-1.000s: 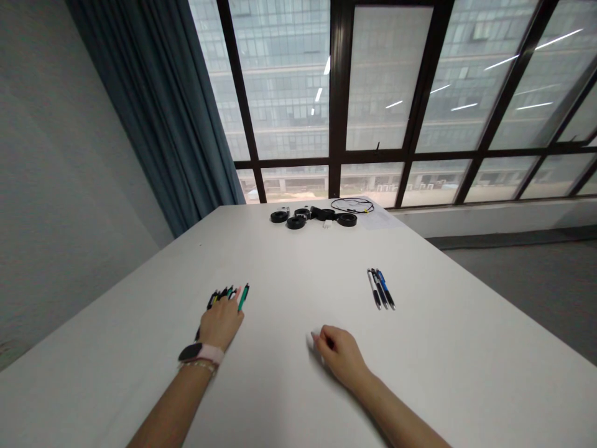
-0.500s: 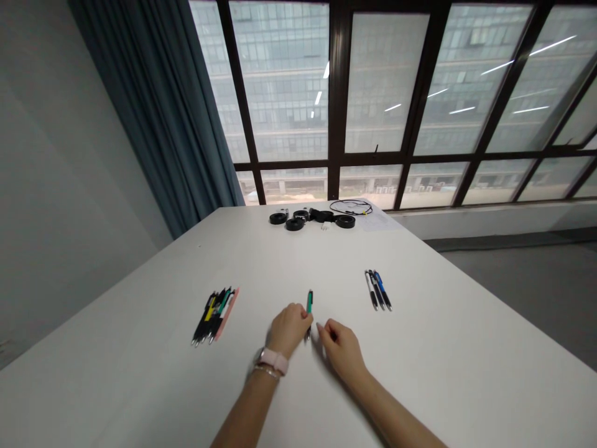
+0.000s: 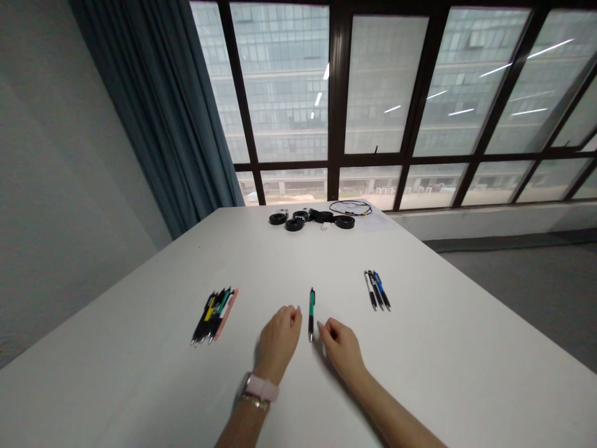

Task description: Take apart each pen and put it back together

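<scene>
A green and black pen (image 3: 311, 314) lies on the white table between my two hands, its tip toward me. Just left of it is my left hand (image 3: 280, 339), fingers curled in and nothing in them, with a pink-banded watch (image 3: 261, 387) and a bracelet on the wrist. Close on the pen's right side rests my right hand (image 3: 342, 350), also curled, apart from the pen and holding nothing that I can see. Farther left lies a bunch of several pens (image 3: 212, 316), with yellow, green and pink among the black. To the right, three pens (image 3: 377, 290) lie side by side, one of them blue.
Black tape-like rolls (image 3: 294, 224) and a small white item (image 3: 325, 227) sit at the table's far end. A coiled black cable (image 3: 351, 208) lies there on a paper sheet (image 3: 380, 222). Beyond stand the windows and a blue curtain (image 3: 163, 118).
My left hand has let go of the green and black pen and drawn back to the left. The pen now lies free. My right hand has stayed in place.
</scene>
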Demonstrator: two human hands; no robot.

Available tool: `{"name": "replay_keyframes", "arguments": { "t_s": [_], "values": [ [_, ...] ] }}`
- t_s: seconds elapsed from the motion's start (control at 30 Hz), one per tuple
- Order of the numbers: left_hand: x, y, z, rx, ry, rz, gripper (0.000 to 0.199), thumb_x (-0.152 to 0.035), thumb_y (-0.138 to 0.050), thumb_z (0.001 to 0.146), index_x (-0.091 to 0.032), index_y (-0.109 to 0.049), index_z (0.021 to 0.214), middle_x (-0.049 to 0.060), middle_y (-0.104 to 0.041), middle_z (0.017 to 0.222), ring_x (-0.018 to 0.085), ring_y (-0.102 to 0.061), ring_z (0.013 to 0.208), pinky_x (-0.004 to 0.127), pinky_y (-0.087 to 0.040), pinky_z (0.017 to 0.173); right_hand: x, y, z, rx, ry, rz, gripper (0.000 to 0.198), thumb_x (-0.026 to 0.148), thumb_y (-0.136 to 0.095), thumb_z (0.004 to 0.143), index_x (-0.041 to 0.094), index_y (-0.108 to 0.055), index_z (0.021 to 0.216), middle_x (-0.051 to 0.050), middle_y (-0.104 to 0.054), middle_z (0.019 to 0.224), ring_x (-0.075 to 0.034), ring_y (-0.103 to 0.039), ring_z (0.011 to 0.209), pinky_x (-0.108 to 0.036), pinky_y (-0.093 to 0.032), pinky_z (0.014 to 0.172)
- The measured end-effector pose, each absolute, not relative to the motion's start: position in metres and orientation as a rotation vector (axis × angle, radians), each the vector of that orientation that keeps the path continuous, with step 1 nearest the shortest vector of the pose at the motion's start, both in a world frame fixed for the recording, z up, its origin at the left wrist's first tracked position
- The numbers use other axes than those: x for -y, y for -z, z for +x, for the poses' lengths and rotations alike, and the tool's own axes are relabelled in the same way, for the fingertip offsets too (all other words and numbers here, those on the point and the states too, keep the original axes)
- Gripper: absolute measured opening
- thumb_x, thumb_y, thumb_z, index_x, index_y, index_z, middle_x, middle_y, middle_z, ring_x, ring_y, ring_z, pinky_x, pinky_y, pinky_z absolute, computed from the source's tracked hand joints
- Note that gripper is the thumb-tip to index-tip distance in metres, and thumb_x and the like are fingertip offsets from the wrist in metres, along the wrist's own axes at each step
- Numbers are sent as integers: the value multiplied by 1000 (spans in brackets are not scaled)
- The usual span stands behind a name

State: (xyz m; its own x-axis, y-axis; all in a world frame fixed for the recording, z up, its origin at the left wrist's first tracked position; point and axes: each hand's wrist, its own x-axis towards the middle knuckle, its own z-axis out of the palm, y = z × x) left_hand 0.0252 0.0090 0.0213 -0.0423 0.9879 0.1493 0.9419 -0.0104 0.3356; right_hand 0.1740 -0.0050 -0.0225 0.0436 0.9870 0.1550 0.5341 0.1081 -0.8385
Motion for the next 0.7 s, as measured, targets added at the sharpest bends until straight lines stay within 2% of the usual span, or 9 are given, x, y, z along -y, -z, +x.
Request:
{"name": "replay_keyframes", "arguments": {
  "t_s": [0.17, 0.3, 0.4, 0.5, 0.7],
  "values": [
    [12, -18, 6, -2103, -918, 1929, 37, -39, -33, 97, -24, -45, 65, -1, -58, 64, 13, -50, 59, 25, -31, 59, 5, 22, 176, 1586, -678, -1555, 39, 45, -42, 91, 24, -36, 58, 2, -49, 53, -16, -48, 55, -26, -29, 54],
    [18, -15, -1, -2036, -1032, 1913, 39, -44, -33, 95, -24, -41, 62, -3, -52, 58, 13, -43, 54, 26, -29, 57, 4, 15, 174, 1740, -513, -1661, 38, 40, -46, 95, 22, -48, 61, -1, -59, 60, -17, -54, 59, -27, -30, 56],
    [22, -10, -1, -2020, -1002, 1930, 38, -43, -34, 95, -24, -44, 63, -3, -53, 59, 13, -44, 54, 26, -30, 58, 1, 8, 164, 1993, -279, -1708, 33, 42, -54, 94, 19, -63, 72, -8, -69, 73, -23, -62, 71, -30, -34, 63],
    [27, -5, 5, -1996, -876, 1980, 35, -37, -35, 95, -24, -48, 65, -1, -56, 61, 14, -48, 56, 27, -30, 59, 0, 5, 152, 2173, -119, -1718, 33, 43, -59, 93, 13, -71, 86, -16, -73, 84, -30, -65, 84, -36, -38, 74],
    [35, 3, 21, -1945, -638, 2116, 34, -31, -35, 96, -24, -53, 67, 1, -60, 65, 15, -52, 59, 29, -29, 59, -3, 4, 146, 2279, -82, -1731, 29, 23, -49, 98, 11, -74, 90, -17, -74, 89, -29, -66, 89, -39, -38, 79]
  ]
}}
